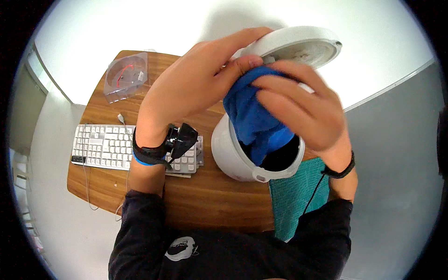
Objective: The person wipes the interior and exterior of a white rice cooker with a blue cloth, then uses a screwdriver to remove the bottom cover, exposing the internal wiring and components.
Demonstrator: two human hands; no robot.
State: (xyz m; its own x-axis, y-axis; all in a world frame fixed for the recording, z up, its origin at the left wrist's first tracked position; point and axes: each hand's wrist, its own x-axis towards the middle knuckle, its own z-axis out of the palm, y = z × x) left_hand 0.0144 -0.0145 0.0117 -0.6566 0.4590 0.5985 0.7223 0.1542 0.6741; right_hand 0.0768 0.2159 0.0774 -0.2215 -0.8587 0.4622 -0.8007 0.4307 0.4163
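Note:
A white round container point(227, 154) with a dark inside stands on the table, its white lid point(298, 35) raised at the far side and its underside showing some stains. My left hand point(191, 77) is closed on the lid's left edge, its thumb by the cloth's top. From the right, my right hand point(310, 109), slightly smeared by motion, grips a blue cloth point(252, 112). The cloth is bunched near the lid's lower edge and hangs down over the container's mouth. What its upper end touches is partly hidden by my fingers.
Left on the wooden table point(217, 200) lies a white keyboard point(105, 145) with thin cables beside it. Behind it sits a clear plastic box point(128, 72) holding a red wire. A green textured mat point(296, 193) hangs over the table's right edge. A white wall rises behind.

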